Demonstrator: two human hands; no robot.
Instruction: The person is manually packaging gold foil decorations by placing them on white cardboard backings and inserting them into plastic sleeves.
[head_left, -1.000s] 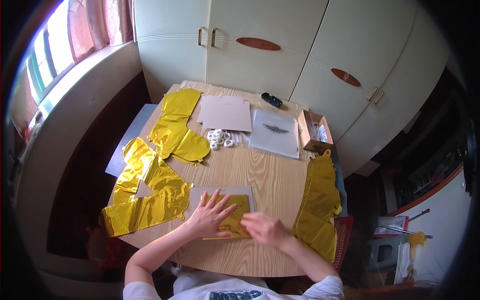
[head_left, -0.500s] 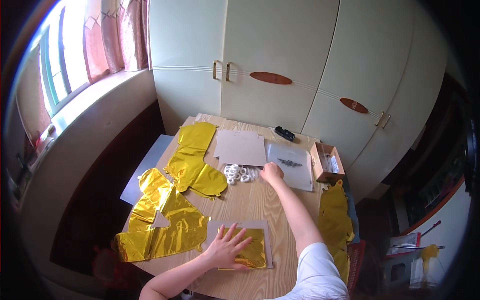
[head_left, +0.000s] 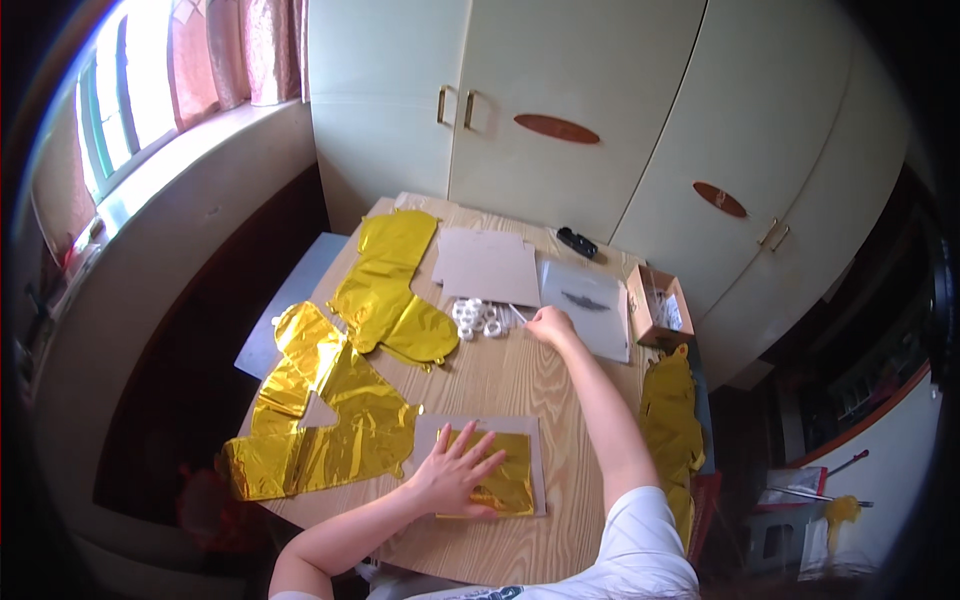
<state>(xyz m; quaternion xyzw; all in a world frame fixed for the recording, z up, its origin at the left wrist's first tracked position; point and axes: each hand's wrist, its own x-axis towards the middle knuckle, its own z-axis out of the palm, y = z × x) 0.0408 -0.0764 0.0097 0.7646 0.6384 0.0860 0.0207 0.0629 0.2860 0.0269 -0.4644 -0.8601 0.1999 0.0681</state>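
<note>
My left hand (head_left: pixel 455 475) lies flat with its fingers spread on a folded gold foil balloon (head_left: pixel 512 488), which rests on a grey card (head_left: pixel 538 445) near the table's front edge. Farther off, my right hand (head_left: pixel 552 326) is closed, with a thin white stick (head_left: pixel 517 314) showing at its fingertips. Left of that hand sits a cluster of small white tape rolls (head_left: pixel 468 318). More white sticks lie close to the rolls, partly hidden.
Two spread gold foil balloons (head_left: pixel 365 435) cover the table's left side. Grey cards (head_left: pixel 488 266) and clear plastic bags (head_left: pixel 590 325) lie at the back, near a black object (head_left: pixel 577 242). An open box (head_left: pixel 658 325) stands right, with more gold foil (head_left: pixel 668 410) at the edge.
My right hand has drawn slightly away from the white rolls, and a white stick now shows at its fingers. My left hand stays on the folded foil. The whole view has shifted a little.
</note>
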